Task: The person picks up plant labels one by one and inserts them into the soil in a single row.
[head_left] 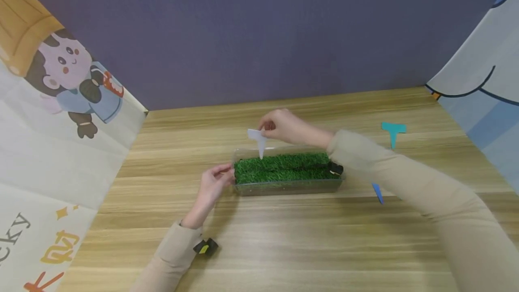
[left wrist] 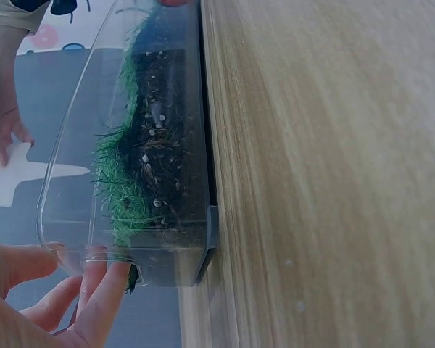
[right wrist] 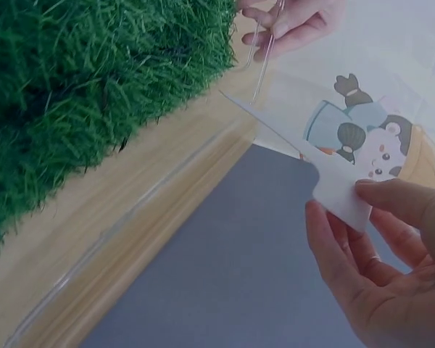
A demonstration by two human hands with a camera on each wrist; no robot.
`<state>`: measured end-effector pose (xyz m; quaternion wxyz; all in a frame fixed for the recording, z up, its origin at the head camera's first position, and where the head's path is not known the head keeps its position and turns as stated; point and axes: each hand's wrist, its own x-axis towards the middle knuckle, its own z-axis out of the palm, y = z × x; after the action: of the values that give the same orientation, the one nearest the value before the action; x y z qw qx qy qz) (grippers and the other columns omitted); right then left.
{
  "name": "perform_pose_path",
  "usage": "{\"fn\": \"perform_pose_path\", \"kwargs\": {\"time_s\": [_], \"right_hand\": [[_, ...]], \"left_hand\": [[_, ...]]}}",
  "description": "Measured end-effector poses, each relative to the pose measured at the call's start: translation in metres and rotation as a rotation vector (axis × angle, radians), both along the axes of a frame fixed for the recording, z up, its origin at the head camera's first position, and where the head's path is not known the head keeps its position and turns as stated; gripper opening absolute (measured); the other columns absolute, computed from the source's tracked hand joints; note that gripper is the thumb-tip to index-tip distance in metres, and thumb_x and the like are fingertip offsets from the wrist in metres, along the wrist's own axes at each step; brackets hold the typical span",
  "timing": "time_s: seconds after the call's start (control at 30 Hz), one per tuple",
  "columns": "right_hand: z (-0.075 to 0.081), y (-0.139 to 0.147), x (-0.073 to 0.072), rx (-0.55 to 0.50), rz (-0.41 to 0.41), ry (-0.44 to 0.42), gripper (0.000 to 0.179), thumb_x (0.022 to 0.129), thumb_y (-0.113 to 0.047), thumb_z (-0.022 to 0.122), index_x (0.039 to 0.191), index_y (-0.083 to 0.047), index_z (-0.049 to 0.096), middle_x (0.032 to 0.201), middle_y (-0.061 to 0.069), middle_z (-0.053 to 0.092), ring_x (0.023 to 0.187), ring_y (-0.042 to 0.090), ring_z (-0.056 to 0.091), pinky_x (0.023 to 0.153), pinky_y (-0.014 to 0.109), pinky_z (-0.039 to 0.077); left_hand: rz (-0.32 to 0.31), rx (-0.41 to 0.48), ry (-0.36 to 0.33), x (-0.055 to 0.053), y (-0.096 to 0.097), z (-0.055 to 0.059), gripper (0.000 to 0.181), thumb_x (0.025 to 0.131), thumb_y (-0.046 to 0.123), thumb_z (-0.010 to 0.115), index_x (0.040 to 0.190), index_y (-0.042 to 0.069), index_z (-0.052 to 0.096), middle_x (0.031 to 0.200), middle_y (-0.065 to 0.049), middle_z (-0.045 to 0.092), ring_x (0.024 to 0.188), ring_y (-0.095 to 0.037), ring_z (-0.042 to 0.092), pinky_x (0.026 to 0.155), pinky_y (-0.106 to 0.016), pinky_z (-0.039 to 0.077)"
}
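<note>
A clear plastic planter box [head_left: 289,189] with green artificial grass [head_left: 279,175] stands on the wooden table. Dark soil-like filling [left wrist: 163,138] with pale bits shows through its side in the left wrist view. At the box's left end my left hand [head_left: 214,184] holds the end wall, thumb near the rim and fingers against the plastic. My right hand [head_left: 285,126] pinches a white T-shaped plant label [right wrist: 341,194] by its wide head between thumb and fingers. The label's pointed stem hangs down over the back left of the grass; whether its tip touches the grass I cannot tell.
To the right lie a teal T-shaped plant label [head_left: 393,130] and a blue one [head_left: 377,193], the latter partly hidden under my right sleeve [head_left: 430,184]. A dark blue panel [head_left: 275,35] rises behind the table [head_left: 284,247], with printed cloths [head_left: 52,148] at both sides.
</note>
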<state>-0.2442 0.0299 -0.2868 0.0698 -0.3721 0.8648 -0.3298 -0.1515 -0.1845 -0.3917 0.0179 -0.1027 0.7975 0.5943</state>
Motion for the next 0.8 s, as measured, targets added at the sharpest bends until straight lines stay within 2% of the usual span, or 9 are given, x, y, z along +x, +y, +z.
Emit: {"fn": "perform_pose_path", "kwargs": {"time_s": [0.23, 0.37, 0.47, 0.8], "right_hand": [[-0.003, -0.013, 0.005, 0.009, 0.046, -0.032, 0.014, 0.082, -0.004, 0.06, 0.095, 0.0, 0.064, 0.079, 0.008, 0.064, 0.068, 0.017, 0.058, 0.062, 0.021, 0.051], [-0.004, -0.019, 0.007, 0.02, 0.062, -0.052, 0.015, 0.082, -0.004, 0.059, 0.096, -0.001, 0.064, 0.084, 0.008, 0.065, 0.072, 0.016, 0.06, 0.067, 0.021, 0.052], [-0.003, -0.023, 0.009, 0.031, 0.07, -0.034, 0.014, 0.082, -0.004, 0.059, 0.095, -0.001, 0.065, 0.083, 0.008, 0.065, 0.072, 0.016, 0.059, 0.067, 0.021, 0.051], [-0.007, -0.037, 0.012, 0.08, 0.098, -0.01, 0.012, 0.08, -0.003, 0.059, 0.09, -0.002, 0.065, 0.075, 0.005, 0.063, 0.063, 0.013, 0.054, 0.056, 0.017, 0.048]], "left_hand": [[-0.006, 0.004, 0.003, 0.0, 0.0, 0.0, 0.032, 0.084, 0.005, 0.057, 0.114, -0.006, 0.053, 0.104, -0.024, 0.059, 0.074, -0.018, 0.062, 0.072, -0.026, 0.055], [-0.004, 0.013, 0.0, 0.0, 0.001, 0.0, 0.032, 0.084, 0.005, 0.057, 0.113, -0.006, 0.054, 0.104, -0.023, 0.059, 0.074, -0.017, 0.062, 0.072, -0.025, 0.055], [-0.002, 0.024, -0.002, -0.001, 0.001, 0.001, 0.032, 0.084, 0.004, 0.057, 0.113, -0.007, 0.053, 0.105, -0.023, 0.058, 0.074, -0.017, 0.062, 0.072, -0.024, 0.054], [0.002, 0.021, -0.01, 0.0, -0.001, 0.001, 0.03, 0.085, 0.006, 0.057, 0.113, -0.005, 0.054, 0.105, -0.022, 0.058, 0.074, -0.016, 0.062, 0.074, -0.026, 0.054]]}}
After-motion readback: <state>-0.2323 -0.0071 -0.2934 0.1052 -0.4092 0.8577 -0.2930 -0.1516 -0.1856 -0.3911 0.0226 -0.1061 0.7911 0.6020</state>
